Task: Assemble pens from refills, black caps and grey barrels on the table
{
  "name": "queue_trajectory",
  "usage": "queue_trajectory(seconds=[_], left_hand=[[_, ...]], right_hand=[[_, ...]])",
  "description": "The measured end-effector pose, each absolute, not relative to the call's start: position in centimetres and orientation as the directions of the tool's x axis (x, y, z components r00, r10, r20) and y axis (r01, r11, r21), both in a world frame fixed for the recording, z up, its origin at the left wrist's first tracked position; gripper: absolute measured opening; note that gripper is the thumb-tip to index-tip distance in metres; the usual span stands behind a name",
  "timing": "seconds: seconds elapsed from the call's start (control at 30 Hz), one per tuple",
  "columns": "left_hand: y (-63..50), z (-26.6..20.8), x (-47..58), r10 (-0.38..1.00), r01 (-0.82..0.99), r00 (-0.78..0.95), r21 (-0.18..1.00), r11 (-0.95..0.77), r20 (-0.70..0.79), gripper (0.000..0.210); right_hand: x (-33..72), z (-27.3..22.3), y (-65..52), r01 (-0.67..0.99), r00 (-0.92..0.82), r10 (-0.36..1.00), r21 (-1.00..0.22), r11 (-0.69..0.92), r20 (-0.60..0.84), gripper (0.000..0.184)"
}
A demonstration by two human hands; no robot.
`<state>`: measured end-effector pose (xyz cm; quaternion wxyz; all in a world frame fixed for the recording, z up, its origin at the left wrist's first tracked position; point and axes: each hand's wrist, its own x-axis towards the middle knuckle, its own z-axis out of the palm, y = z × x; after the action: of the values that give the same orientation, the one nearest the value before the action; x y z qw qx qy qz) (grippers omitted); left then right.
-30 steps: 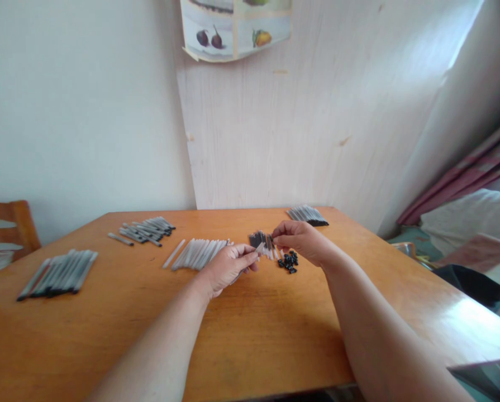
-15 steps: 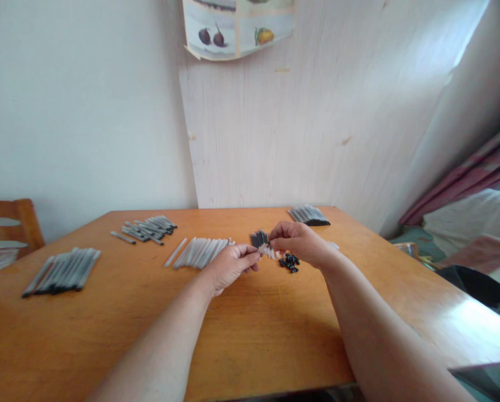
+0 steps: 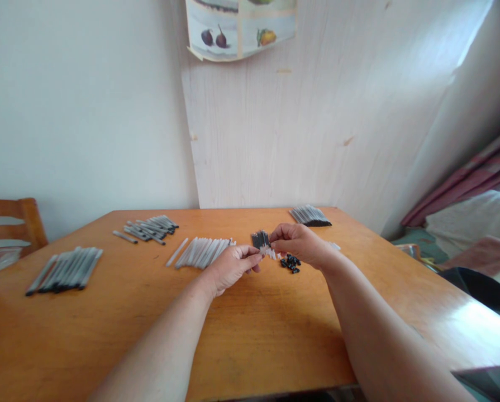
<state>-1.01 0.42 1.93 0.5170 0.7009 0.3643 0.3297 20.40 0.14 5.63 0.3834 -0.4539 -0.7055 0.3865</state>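
My left hand is closed in a pinch, with a small pale pen part between thumb and forefinger. Just to its right, my right hand also pinches, its fingertips close to the left ones; whatever they grip is too small to make out. Behind the fingertips lies a row of dark pen refills with whitish ends, partly hidden by the hands. Below my right hand sits a heap of small black plugs. White translucent pen barrels lie side by side left of my left hand, the nearest ones partly covered by it.
On the wooden table are black-ended pens at left, a looser pile of pens at back left, and more pens at back right. A wooden chair stands left. A black container is beyond the right edge.
The view has shifted very slightly, so the piles sit a little further right. Both hands keep their pinches, with the fingertips nearly in the same place.
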Motion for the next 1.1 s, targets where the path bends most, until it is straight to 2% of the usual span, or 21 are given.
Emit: queue_trajectory(seconds=[0.5, 0.73, 1.1], left_hand=[[0.47, 1.93, -0.91, 0.853, 0.180, 0.518, 0.966, -0.187, 0.068, 0.035], [0.40, 2.05, -0.99, 0.853, 0.170, 0.513, 0.962, -0.212, 0.097, 0.035], [0.56, 1.76, -1.05, 0.847, 0.171, 0.520, 0.957, -0.236, 0.116, 0.035]], right_hand=[[20.18, 5.76, 0.04, 0.371, -0.336, 0.925, -0.878, 0.303, 0.178, 0.010], [20.24, 6.02, -0.20, 0.275, -0.342, 0.929, -0.931, 0.241, 0.139, 0.017], [20.63, 5.80, 0.10, 0.315, -0.363, 0.923, -0.916, 0.249, 0.126, 0.016]])
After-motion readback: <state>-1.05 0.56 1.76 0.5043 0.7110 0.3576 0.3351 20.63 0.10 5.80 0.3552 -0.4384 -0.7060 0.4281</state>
